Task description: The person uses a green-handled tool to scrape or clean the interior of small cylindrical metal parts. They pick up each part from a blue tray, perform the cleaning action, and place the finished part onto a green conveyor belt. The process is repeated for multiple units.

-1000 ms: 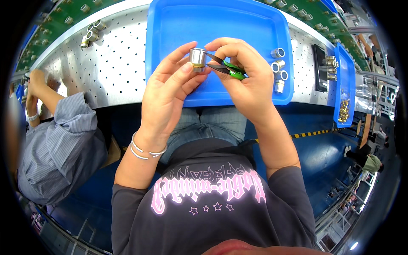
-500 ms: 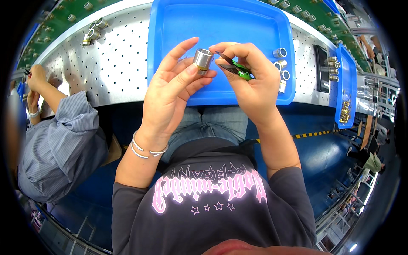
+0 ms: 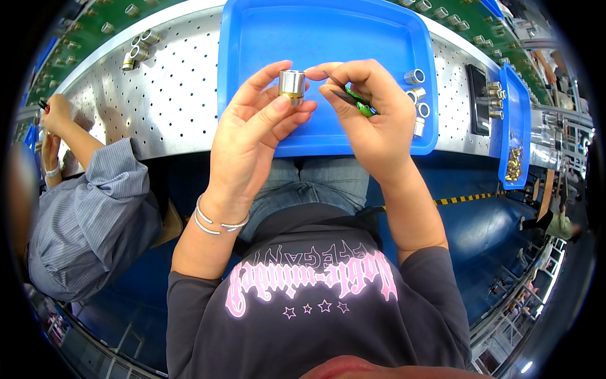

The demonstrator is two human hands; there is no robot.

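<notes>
The left hand [image 3: 252, 126] pinches a small silver metal cylinder [image 3: 291, 84] with a brass-coloured lower rim between thumb and fingertips, holding it upright above the near half of the blue tray [image 3: 265, 44]. The right hand [image 3: 372, 120] is closed around a pair of green-handled tweezers [image 3: 353, 101], the dark tips pointing left toward the cylinder and ending just beside it; whether anything sits between the tips is too small to tell. Both hands hover over the tray, not resting on it.

Judging from this, the step in hand is fine work on the cylinder with the tweezers, either fitting or checking something at its top. A further move would call for a steady left-hand pinch and careful aim of the tips at the cylinder's mouth.

At the tray's right edge lie several loose metal rings and sleeves [image 3: 416, 95]. The tray rests on a perforated steel worktop [image 3: 170, 95], where a few more metal parts [image 3: 136, 50] sit at the far left. To the right stands a narrower blue bin [image 3: 514, 136] with small brass pieces. On the person's left, a co-worker in a striped grey sleeve [image 3: 95, 215] works at the same worktop.
</notes>
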